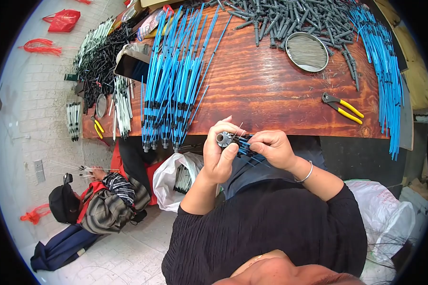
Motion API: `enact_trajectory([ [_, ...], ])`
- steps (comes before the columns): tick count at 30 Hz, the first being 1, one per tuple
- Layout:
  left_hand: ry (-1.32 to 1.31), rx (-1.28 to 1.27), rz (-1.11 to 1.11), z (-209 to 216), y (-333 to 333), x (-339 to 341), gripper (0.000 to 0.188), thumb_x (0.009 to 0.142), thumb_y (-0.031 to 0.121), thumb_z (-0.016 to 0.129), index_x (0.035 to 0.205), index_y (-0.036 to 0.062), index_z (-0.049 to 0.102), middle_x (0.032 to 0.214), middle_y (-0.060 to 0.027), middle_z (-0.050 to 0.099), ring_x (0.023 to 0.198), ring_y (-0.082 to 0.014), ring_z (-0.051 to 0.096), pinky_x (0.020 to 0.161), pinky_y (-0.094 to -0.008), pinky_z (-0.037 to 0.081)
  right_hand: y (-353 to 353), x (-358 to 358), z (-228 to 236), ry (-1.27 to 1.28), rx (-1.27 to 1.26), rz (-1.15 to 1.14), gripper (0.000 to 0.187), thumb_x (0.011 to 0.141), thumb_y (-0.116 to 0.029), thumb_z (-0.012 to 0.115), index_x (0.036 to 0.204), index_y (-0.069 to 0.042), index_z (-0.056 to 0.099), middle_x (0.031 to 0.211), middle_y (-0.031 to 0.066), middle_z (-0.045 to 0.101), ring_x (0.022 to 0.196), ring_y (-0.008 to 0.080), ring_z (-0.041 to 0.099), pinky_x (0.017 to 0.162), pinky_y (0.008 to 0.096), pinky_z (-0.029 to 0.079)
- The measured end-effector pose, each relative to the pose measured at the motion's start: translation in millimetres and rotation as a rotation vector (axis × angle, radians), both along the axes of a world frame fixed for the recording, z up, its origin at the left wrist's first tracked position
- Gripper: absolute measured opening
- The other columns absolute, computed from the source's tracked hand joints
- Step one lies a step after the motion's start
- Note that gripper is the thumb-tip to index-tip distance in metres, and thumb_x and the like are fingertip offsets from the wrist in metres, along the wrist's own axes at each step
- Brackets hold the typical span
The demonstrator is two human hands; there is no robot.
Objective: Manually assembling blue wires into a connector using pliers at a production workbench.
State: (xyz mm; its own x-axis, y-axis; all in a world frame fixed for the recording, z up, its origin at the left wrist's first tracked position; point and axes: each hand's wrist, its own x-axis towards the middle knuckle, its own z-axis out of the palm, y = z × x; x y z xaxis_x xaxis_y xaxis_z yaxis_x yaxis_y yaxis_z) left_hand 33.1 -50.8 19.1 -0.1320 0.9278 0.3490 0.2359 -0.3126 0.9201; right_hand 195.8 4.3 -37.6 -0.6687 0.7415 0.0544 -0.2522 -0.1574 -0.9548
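Just near of the reddish-brown wooden table (252, 95), we note the left hand (216, 159) closed round a grey cylindrical plastic hub (222, 138). Slim blue-and-black rods (244, 148) trail from it, long axis running right and slightly nearer; the left hand sits nearest the hub, the right hand (275, 148) pinching the rods. Farther: round metal dish of fine pins (307, 52).

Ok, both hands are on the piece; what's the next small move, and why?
Probably brace the grey hub with the left hand while the right hand nudges the blue rods into line: the left grips the hub, and the right's fingers are at the rods beside it.
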Motion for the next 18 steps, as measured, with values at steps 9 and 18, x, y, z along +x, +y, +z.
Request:
enact_trajectory([
  [9, -0.180, -0.009, 0.172, -9.7, -1.4, 20.6, 0.032, 0.073, -0.005, 0.065, 0.095, 0.0034, 0.044, 0.083, -0.0101, 0.056, 0.080, -0.0192, 0.056, 0.090, -0.0458, 0.044, -10.0, -7.8, 1.2, 0.019, -0.014, -0.024, 0.011, 0.083, -0.009, 0.065, 0.084, 0.001, 0.067, 0.075, 0.0053, 0.064, 0.067, 0.0095, 0.056, 0.061, 0.0234, 0.045],
  [18, -0.198, 0.060, 0.170, -15.9, -2.4, 17.4, 0.027, 0.075, -0.008, 0.063, 0.092, 0.0013, 0.044, 0.082, -0.0101, 0.057, 0.077, -0.0172, 0.057, 0.082, -0.0386, 0.049, -13.2, -12.1, 0.2, 0.012, 0.010, -0.035, 0.012, 0.082, -0.010, 0.066, 0.083, 0.001, 0.067, 0.075, 0.0063, 0.064, 0.066, 0.0103, 0.057, 0.060, 0.0240, 0.046],
])
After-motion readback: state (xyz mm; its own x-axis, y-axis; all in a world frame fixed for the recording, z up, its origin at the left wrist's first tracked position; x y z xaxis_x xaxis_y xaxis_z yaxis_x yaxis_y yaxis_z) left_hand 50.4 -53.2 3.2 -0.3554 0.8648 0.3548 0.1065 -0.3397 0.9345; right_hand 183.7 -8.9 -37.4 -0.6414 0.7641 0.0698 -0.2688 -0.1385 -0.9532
